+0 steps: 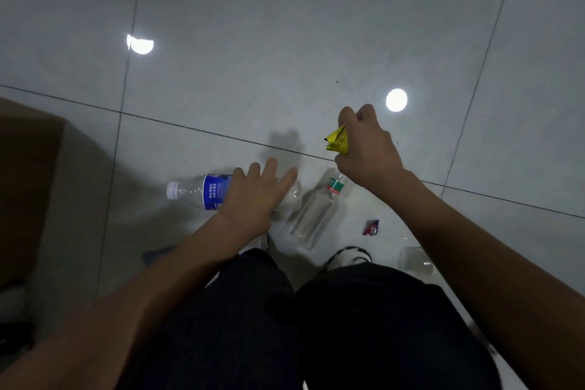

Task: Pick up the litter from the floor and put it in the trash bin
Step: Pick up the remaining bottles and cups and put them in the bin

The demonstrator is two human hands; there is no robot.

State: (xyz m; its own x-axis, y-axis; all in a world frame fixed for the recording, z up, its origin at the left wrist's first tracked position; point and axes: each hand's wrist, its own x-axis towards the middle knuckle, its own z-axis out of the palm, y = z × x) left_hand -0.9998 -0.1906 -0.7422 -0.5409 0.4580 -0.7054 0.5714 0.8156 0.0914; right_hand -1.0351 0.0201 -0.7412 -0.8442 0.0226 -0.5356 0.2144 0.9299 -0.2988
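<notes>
there, crumpled yellow wrapper (pixel 337 142) in right hand (pixel 367 149)

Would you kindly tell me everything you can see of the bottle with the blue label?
The blue-label bottle is clear plastic with a white cap, apparently empty. It lies on its side on the grey tiled floor, cap pointing left. The open left hand covers its base end; contact cannot be confirmed.

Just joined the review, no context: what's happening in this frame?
A person is clearing litter off a tiled floor. The right hand grips a yellow wrapper. The left hand, fingers spread, hovers over a blue-label bottle lying on its side. A green-label bottle and a red wrapper lie nearby. No bin in view.
</notes>
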